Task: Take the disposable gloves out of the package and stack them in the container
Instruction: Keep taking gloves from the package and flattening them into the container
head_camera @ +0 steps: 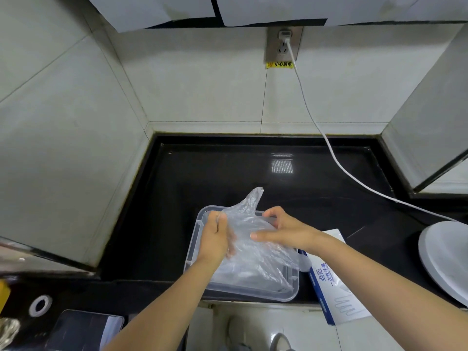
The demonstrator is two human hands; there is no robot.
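Note:
A clear plastic container [200, 224] sits at the front edge of the black counter. Over it I hold a thin transparent disposable glove [255, 252], its finger tip sticking up toward the wall. My left hand [216, 238] grips the glove's left side with curled fingers. My right hand [283, 228] pinches its upper right edge, thumb and fingers closed on the film. More clear gloves lie inside the container, under the held one. The blue and white glove package [334, 295] lies flat to the right of the container, partly under my right forearm.
A white cable [336, 160] runs from the wall socket [283, 44] across the black counter [228, 173] to the right. A white round lid or plate [445, 257] sits at the right edge. A phone-like slab [83, 330] and a metal ring [40, 305] lie at lower left.

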